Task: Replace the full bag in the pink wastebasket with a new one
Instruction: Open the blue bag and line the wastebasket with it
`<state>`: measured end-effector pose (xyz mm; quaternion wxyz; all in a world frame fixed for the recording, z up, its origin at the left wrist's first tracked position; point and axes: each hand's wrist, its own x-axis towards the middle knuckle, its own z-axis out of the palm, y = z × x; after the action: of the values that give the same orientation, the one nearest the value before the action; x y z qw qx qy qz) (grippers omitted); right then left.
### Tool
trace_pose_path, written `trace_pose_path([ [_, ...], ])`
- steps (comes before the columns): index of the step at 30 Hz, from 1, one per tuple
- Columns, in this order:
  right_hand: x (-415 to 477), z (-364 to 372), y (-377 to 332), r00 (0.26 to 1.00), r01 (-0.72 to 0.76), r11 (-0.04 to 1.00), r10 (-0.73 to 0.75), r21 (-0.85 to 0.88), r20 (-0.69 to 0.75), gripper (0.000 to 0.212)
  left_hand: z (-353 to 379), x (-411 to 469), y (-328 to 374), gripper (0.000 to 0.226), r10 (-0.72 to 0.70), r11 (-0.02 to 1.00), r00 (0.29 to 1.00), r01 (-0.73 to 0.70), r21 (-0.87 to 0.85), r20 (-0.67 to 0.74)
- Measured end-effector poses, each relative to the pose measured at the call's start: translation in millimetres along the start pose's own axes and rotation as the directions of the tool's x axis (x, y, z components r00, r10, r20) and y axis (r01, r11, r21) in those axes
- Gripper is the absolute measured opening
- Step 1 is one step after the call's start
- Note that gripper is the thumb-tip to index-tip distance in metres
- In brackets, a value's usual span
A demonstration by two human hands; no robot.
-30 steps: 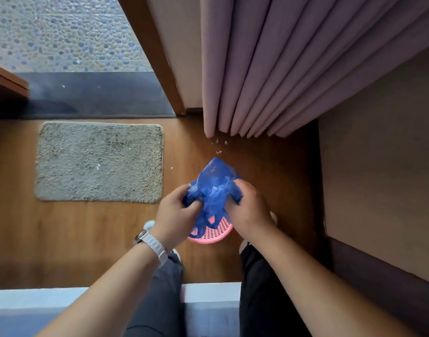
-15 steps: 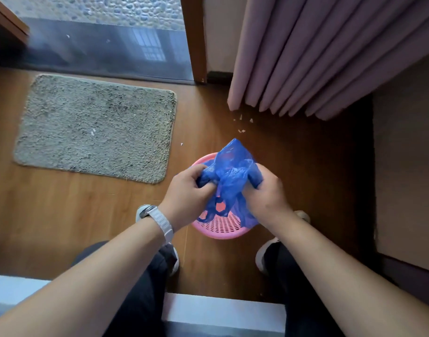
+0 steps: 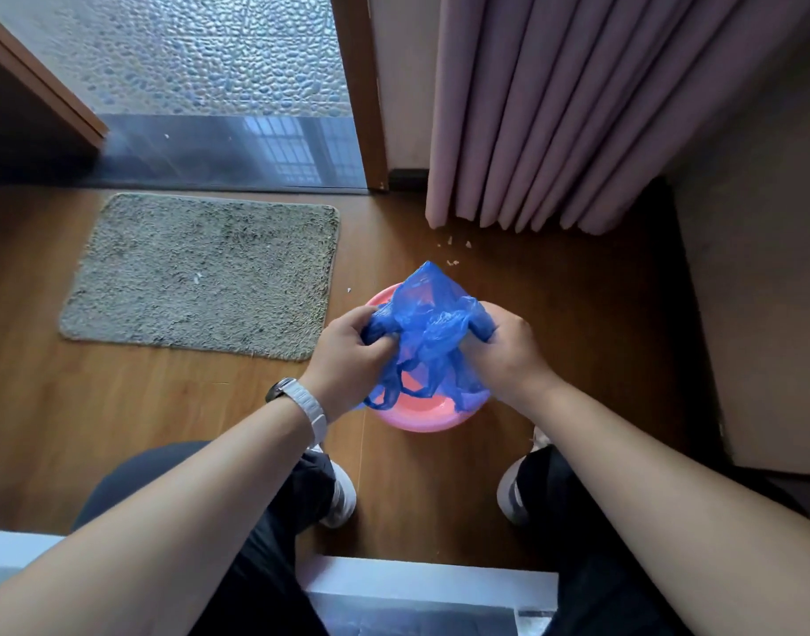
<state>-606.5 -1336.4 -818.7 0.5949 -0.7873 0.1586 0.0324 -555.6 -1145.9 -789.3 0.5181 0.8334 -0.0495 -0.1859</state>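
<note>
Head view looks straight down at our two hands, both clamped on a crumpled blue plastic bag (image 3: 428, 323) that we hold bunched just above the pink wastebasket (image 3: 416, 417). Our left hand (image 3: 350, 355), with a white watch (image 3: 302, 403) on its wrist, grips one side of the bag, and our right hand (image 3: 506, 348) grips the other; the hands sit close together with only the wad of plastic between them. The bag's handle loops dangle down over the basket's mouth, and one corner pokes up toward the curtain (image 3: 577, 107).

The wastebasket stands on the wooden floor (image 3: 141, 429) between our shoes, near the grey mat (image 3: 201, 273). What we can see of its inside is bare pink, with no liner and no rubbish showing, so we judge that the full bag is already out; it is nowhere in this view. The blue bag looks thin, empty and not yet opened, so we take it for the new one.

By our reckoning we are past the halfway mark. Left to do: find the bag's mouth, pull it open, lower it into the basket and fold its edge over the rim. A few small scraps (image 3: 453, 250) lie on the floor just beyond the basket.
</note>
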Motion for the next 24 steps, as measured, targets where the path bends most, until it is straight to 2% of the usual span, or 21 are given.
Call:
trace_pose_path([
  [4, 26.1, 5.1, 13.5, 0.999, -0.013, 0.998, 0.015, -0.056, 0.045, 0.030, 8.7, 27.7, -15.9, 0.026, -0.030, 0.998, 0.999, 0.031, 0.062, -0.017],
  [10, 58.5, 11.6, 52.3, 0.986, -0.089, 0.980, 0.112, -0.176, 0.126, 0.026, 27.5, 64.9, -52.6, 0.015, -0.131, 0.990, 0.989, 0.126, 0.070, 0.073],
  [13, 61.2, 9.2, 67.0, 0.976, -0.113, 0.963, 0.154, -0.247, 0.155, 0.023, 40.3, 78.1, -72.5, 0.026, -0.155, 0.986, 0.984, 0.147, 0.083, 0.092],
  [15, 63.0, 4.2, 74.5, 0.977, -0.113, 0.953, 0.159, -0.282, 0.144, 0.024, 50.9, 84.3, -79.9, 0.033, -0.170, 0.984, 0.978, 0.161, 0.081, 0.117],
  [20, 68.2, -1.3, 88.6, 0.993, -0.098, 0.963, 0.112, -0.251, 0.045, 0.032, 79.1, 91.1, -72.9, 0.026, -0.129, 0.990, 0.975, 0.137, -0.032, 0.181],
  [24, 71.1, 3.7, 85.1, 0.999, -0.041, 0.971, 0.040, -0.238, -0.010, 0.021, 81.2, 92.2, -60.0, 0.023, -0.052, 0.992, 0.982, 0.072, -0.105, 0.181],
])
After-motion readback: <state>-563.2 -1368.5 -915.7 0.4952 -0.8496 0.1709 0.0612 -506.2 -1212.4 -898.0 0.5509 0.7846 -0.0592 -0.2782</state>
